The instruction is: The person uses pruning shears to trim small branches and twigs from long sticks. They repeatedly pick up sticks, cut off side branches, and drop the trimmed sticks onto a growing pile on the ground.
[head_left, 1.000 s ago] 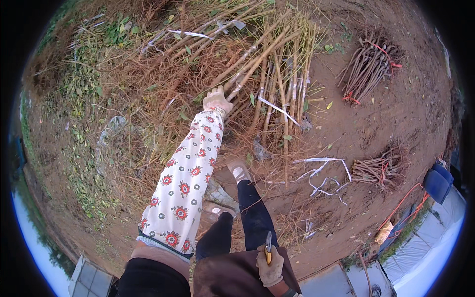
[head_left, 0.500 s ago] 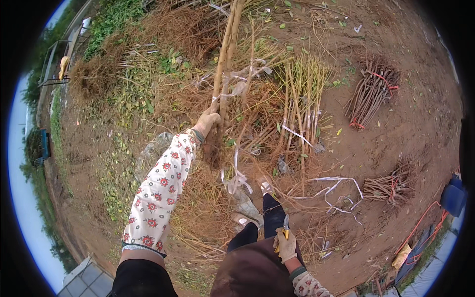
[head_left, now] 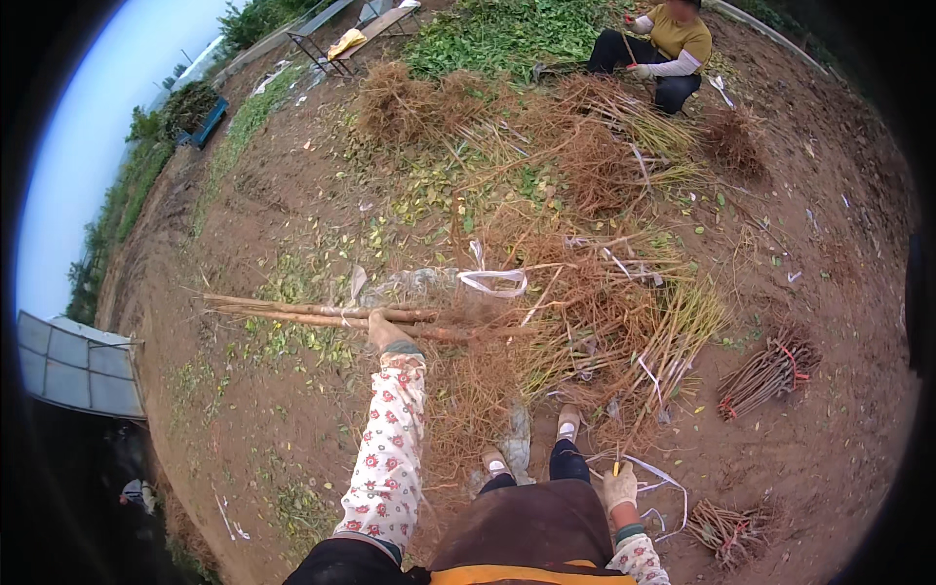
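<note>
The person's left hand (head_left: 378, 327) is clamped around a few long woody stems (head_left: 292, 314), held across the left middle of the scene, thin tops to the left and roots to the right. Half a second ago these stems pointed toward the far side; now they lie crosswise, apart from most of the heap of rooted stems (head_left: 604, 331) to the right. The right hand (head_left: 618, 487), near and right, is closed on a yellow-handled tool (head_left: 616, 468), as before. A white strip (head_left: 495, 283) loops beside the roots, too small to tell whether it bears writing. Two red-tied bundles sit on the right: a larger bundle (head_left: 768, 375) and a nearer, smaller bundle (head_left: 726, 531). A co-worker (head_left: 681, 41) in a mustard top, sitting low at the far right, has come into view.
</note>
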### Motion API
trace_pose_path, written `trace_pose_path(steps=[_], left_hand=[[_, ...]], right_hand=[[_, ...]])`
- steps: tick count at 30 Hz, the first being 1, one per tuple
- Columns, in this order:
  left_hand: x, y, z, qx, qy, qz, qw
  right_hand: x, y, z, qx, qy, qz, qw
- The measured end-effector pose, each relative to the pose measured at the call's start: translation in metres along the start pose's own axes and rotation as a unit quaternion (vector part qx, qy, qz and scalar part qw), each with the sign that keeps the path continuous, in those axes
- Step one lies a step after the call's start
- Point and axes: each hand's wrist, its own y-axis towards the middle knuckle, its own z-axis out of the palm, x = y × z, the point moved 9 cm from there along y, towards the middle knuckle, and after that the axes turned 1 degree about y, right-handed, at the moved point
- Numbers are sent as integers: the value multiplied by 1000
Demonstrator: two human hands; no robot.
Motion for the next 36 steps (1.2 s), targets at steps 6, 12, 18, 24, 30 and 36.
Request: trace_pose_path(steps=[6,12,18,24,30,36], left_hand=[[-86,-30,-183,-39,-2,14,999],[-130,-117,-274,-50,-32,28,998],[-138,-117,-406,-44,4,63,997],[-171,-150,-509,-31,36,105,993],[-216,-205,-582,-47,-195,260,945],[-226,-213,-558,-21,-351,271,896]], right_hand=[[312,-50,-95,46,172,-277,944],[491,-183,51,282,-229,-510,780],[533,-153,70,261,-34,-581,770],[586,69,-81,-31,112,-497,860],[512,-2,-34,12,-222,-564,795],[483,-151,34,203,-275,-604,720]])
